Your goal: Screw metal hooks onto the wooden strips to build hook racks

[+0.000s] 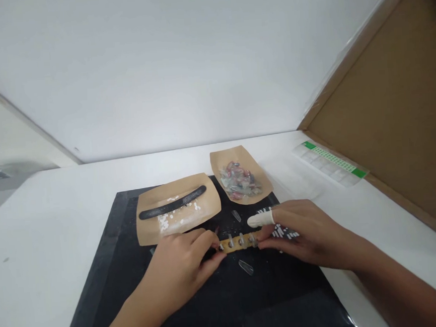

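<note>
A narrow yellowish strip [235,244] with several clear nail tips standing on it lies between my hands, low over a black mat [227,302]. The thumb and fingers of my left hand [187,255] are closed on its left end. At the right end, my right hand [301,232] pinches the strip or the tip there; a white finger cot [260,219] covers its extended index finger. One loose clear nail tip [245,267] lies just below the strip and another [236,216] above it.
Behind my left hand, a brown paper tray [146,233] holds a dark curved file [173,205] and white bits. Another paper tray [217,158] holds reddish and clear nail pieces. Small white pieces lie beneath my right hand. A green-edged clear case [330,163] is near the cardboard panel [386,107].
</note>
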Available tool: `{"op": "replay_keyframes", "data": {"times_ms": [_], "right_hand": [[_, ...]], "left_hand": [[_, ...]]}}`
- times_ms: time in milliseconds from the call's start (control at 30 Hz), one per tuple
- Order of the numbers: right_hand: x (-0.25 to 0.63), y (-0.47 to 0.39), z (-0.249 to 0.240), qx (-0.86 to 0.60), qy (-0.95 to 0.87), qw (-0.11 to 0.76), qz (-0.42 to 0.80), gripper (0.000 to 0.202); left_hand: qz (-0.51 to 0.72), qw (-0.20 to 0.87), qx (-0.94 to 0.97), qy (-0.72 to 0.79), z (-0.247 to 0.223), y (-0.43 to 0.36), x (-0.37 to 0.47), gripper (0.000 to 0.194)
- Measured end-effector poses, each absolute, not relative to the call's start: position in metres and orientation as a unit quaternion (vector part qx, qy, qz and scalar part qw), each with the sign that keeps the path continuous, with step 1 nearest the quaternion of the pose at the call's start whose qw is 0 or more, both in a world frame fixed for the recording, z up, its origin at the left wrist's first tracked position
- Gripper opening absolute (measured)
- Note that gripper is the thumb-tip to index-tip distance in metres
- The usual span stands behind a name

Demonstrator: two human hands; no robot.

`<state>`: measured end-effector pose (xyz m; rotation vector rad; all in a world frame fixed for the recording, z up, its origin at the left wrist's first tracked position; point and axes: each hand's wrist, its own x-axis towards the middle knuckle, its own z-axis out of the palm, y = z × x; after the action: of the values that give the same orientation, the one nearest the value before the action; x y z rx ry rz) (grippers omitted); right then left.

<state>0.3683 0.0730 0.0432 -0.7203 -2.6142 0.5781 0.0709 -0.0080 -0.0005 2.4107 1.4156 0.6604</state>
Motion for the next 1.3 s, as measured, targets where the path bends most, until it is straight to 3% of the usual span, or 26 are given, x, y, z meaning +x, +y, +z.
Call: {"op": "replay_keyframes", "data": {"times_ms": [433, 600, 1300], "right_hand": [[0.369, 0.072, 0.037, -0.243, -0.941, 0.152, 0.178, 0.021], [0.366, 0.074, 0.033, -0.227, -0.949, 0.139, 0.172, 0.016], [0.362, 0.077, 0.021, -0.189, -0.954, 0.175, 0.152, 0.012]], "left_hand": [[0.216, 0.114, 0.841, 0.483, 0.001, -0.008, 0.071, 0.014], [0.214, 0.117, 0.840, 0.485, 0.002, -0.008, 0.071, 0.012], [0.220, 0.122, 0.841, 0.479, 0.003, -0.007, 0.071, 0.010]]}}
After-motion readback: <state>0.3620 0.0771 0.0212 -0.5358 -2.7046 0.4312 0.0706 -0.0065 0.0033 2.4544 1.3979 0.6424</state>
